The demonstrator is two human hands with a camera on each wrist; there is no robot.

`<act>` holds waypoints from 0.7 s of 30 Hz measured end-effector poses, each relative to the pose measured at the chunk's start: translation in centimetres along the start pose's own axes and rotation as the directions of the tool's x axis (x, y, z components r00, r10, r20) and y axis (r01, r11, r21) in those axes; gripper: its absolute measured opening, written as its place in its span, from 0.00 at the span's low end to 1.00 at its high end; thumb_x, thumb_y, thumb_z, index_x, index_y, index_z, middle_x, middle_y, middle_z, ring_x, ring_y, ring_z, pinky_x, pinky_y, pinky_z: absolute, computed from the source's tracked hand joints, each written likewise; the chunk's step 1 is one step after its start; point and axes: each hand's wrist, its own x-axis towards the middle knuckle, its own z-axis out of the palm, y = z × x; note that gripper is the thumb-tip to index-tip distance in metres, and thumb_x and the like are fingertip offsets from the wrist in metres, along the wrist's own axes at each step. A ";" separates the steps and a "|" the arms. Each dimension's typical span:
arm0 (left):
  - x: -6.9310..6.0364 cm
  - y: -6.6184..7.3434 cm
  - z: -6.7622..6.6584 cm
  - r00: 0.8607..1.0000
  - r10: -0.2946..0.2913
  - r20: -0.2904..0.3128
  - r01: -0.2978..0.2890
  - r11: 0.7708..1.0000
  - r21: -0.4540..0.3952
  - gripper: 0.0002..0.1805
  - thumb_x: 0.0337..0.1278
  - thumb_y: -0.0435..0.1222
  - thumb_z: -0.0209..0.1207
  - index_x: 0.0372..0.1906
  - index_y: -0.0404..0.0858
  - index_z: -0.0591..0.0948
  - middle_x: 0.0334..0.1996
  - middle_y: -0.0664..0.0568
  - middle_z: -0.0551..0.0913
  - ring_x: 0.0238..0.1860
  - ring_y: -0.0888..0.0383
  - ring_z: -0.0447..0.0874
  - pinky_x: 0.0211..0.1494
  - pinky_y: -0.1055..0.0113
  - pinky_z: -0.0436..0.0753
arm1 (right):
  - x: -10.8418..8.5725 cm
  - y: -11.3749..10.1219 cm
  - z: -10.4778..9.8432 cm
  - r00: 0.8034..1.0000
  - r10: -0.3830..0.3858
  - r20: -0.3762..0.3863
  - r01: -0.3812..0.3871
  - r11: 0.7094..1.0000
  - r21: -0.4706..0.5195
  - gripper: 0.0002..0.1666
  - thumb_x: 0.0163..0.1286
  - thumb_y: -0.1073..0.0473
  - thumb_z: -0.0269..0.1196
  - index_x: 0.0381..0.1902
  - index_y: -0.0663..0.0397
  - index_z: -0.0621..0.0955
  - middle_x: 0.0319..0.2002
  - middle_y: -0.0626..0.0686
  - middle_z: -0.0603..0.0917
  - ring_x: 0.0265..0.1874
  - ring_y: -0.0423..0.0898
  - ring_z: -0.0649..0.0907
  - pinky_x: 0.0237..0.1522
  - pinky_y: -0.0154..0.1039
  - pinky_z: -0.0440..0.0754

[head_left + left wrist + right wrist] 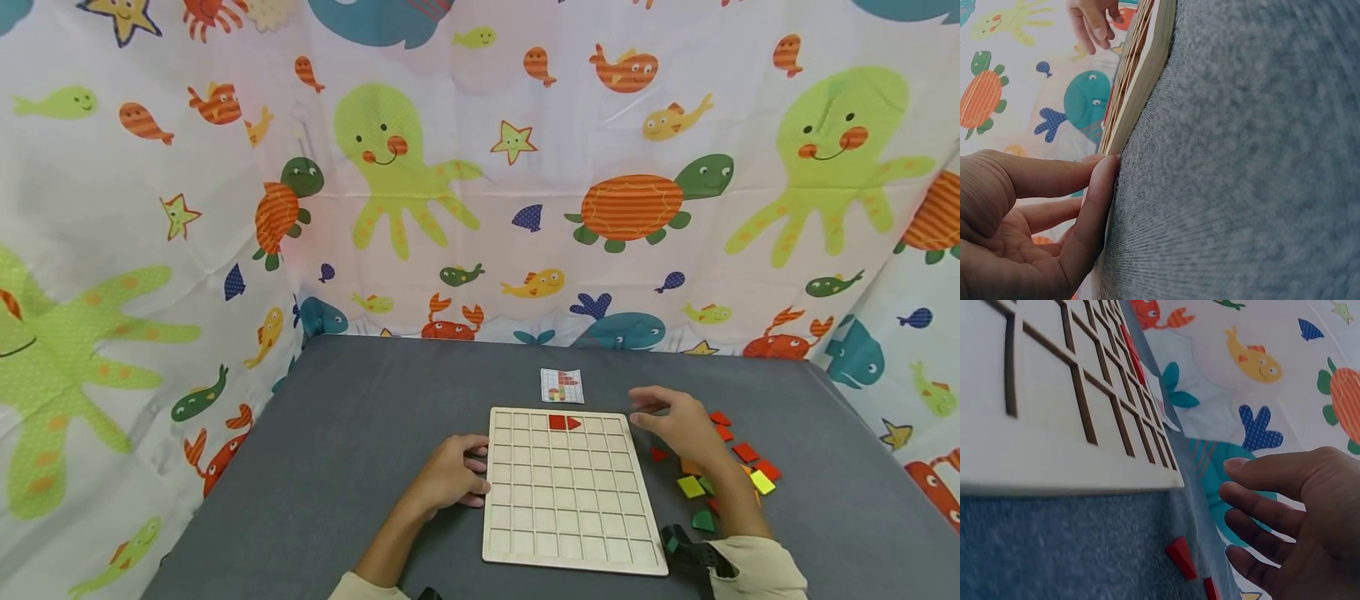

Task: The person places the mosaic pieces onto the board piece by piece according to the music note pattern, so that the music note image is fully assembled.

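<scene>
A wooden grid board (567, 500) lies on the grey table. In its top row a red square (557, 422) touches a red triangle (573, 423) that points right. The left hand (450, 473) grips the board's left edge; the left wrist view shows its fingertips pinching the rim (1141, 94). Off the board's upper right corner hovers the right hand (678, 423), fingers slightly bent and apart, holding nothing. The right wrist view shows that hand (1300, 519) empty beside the board (1072, 456), above a loose red piece (1181, 557).
Behind the board lies a small printed card (562, 387) with a coloured grid pattern. Loose red, orange, yellow (691, 487) and green (703, 521) pieces are scattered right of the board, partly under the right forearm. A sea-animal curtain (480, 167) hangs behind the table.
</scene>
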 end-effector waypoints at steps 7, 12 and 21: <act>0.0 -0.2 0.0 1.000 0.000 0.003 0.000 1.000 0.006 0.39 0.49 0.16 0.67 0.72 0.27 0.74 0.58 0.38 0.78 0.50 0.49 0.83 0.32 0.58 0.93 | -0.5 1.5 -1.1 0.998 0.050 -0.033 -0.050 0.999 0.008 0.26 0.75 0.57 0.69 0.67 0.61 0.81 0.53 0.61 0.87 0.50 0.57 0.84 0.43 0.43 0.84; -0.1 -0.2 0.0 1.000 0.001 0.000 -0.001 1.000 0.006 0.39 0.48 0.16 0.68 0.71 0.26 0.74 0.58 0.38 0.78 0.49 0.49 0.83 0.32 0.58 0.93 | -0.9 2.7 -1.8 0.994 0.083 -0.072 -0.084 0.996 -0.012 0.26 0.75 0.57 0.69 0.67 0.61 0.81 0.53 0.61 0.87 0.49 0.56 0.84 0.44 0.40 0.83; 0.0 -0.1 0.0 1.000 0.007 -0.002 -0.007 1.000 0.009 0.39 0.48 0.16 0.68 0.71 0.26 0.75 0.58 0.38 0.79 0.49 0.50 0.83 0.31 0.58 0.93 | -1.8 4.1 -3.3 0.985 0.151 -0.089 -0.153 0.988 -0.022 0.29 0.75 0.56 0.68 0.69 0.63 0.79 0.56 0.65 0.86 0.54 0.61 0.82 0.47 0.44 0.83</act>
